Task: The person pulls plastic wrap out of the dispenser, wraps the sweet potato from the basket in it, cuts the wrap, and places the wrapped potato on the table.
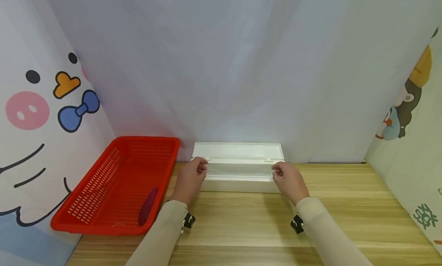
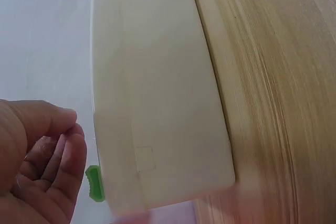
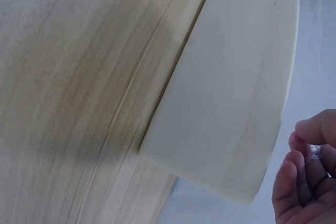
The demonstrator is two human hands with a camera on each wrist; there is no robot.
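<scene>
A long white cling film dispenser (image 1: 239, 186) stands on the wooden table near the back curtain, its lid (image 1: 238, 150) raised at the rear. At its left end my left hand (image 1: 192, 178) pinches the edge of clear film between thumb and fingertips. My right hand (image 1: 289, 181) does the same at the right end; a shiny bit of cling film (image 3: 315, 152) shows among its fingers in the right wrist view. Between the hands the film is hard to make out. In the left wrist view a green tab (image 2: 95, 183) sticks out from the dispenser's edge, close to the left fingertips.
A red plastic basket (image 1: 117, 232) stands to the left, close to my left forearm. Inside it lies a long purple thing (image 1: 147, 207). A grey curtain (image 1: 241, 66) hangs right behind the dispenser. Printed side panels (image 1: 414, 174) border the table (image 1: 238, 224).
</scene>
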